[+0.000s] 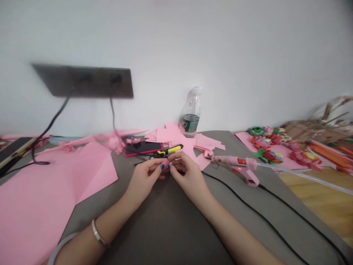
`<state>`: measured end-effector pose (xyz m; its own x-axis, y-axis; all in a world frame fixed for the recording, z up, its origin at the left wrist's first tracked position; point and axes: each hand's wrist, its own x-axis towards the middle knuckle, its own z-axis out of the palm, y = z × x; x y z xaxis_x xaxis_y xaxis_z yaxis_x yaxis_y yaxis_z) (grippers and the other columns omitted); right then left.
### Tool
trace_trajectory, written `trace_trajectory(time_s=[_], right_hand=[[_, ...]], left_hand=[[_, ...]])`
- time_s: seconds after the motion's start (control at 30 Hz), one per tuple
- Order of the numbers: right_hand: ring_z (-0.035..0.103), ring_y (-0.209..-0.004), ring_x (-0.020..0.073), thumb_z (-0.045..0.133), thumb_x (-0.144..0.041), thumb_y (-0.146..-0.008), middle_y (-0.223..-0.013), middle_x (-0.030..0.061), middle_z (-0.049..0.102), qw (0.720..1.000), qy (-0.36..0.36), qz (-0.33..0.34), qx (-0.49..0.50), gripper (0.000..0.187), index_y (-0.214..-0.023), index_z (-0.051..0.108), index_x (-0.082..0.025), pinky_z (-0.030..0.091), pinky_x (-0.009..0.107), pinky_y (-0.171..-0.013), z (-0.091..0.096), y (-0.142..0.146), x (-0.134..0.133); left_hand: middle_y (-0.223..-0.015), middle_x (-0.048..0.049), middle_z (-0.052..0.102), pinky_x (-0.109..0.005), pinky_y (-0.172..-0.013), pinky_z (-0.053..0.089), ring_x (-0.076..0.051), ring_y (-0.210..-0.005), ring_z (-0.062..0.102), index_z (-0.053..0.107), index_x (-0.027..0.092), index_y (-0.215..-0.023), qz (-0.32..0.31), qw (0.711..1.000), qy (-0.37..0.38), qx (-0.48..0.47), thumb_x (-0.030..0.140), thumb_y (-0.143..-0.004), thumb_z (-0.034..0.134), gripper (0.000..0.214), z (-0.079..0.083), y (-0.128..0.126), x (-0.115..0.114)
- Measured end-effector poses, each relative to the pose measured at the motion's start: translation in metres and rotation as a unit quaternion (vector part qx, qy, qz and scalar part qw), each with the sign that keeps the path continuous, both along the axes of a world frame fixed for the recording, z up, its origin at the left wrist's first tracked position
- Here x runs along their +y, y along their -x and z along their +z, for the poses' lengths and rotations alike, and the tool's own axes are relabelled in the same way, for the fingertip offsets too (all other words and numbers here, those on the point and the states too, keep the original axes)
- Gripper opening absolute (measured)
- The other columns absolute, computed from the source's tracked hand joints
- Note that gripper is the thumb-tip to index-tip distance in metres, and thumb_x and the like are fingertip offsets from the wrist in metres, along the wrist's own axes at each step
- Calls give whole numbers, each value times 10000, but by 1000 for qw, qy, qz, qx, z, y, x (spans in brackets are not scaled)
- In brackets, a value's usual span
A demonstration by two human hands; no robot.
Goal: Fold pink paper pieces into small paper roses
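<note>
My left hand (146,176) and my right hand (186,175) meet over the grey table (165,221), fingertips pinched together on a small piece of pink paper (166,163) held between them. Both hands are closed around it, thumbs touching. A silver bracelet sits on my left wrist. Just beyond the hands lie a black and yellow cutter (169,149) and a phone in a red case (143,148). Behind these is a pile of small pink paper squares (187,141).
A large pink sheet (41,191) covers the left of the table. A pink glue gun (237,163) lies to the right, its black cord running toward me. A clear plastic bottle (191,114) stands by the wall. Finished paper flowers (268,145) lie at the right. A wall socket panel (82,81) holds plugged cables.
</note>
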<state>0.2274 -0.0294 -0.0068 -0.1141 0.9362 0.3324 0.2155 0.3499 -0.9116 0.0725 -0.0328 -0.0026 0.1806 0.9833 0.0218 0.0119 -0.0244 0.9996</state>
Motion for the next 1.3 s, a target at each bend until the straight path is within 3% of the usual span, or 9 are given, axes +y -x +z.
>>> trace_trajectory(time_s=[0.17,0.37,0.57,1.3], right_hand=[[662,-740,165,591,-205,-805,-868,47,668,999,19,2,38,89,-892,603,-205,576,289,-661,1,-1,2],[656,-772,176,557,-165,-820,-876,56,670,1000,-15,-1,23,108,-836,655,-207,567,298,-684,4,-4,2],[612,-677,152,632,-184,-792,-832,34,633,1000,-27,-10,2,59,-845,623,-210,551,289,-629,3,-3,2],[634,-697,146,570,-152,-827,-831,23,611,999,-36,-5,4,68,-841,614,-202,556,276,-649,4,-4,0]], left_hand=[[-1011,-105,770,-343,-719,622,-285,-958,720,726,151,-1058,0,999,18,-34,471,-777,697,426,-2,1,1],[-989,-108,777,-322,-729,615,-275,-946,729,717,147,-1069,-5,998,46,-51,470,-759,718,448,-3,1,3],[-1052,-103,766,-317,-725,625,-262,-954,726,710,149,-1084,-14,999,31,-39,432,-785,704,412,-3,0,1],[-1092,-79,761,-256,-717,627,-232,-978,721,713,153,-1116,-30,999,5,-33,355,-842,655,346,-5,0,1]])
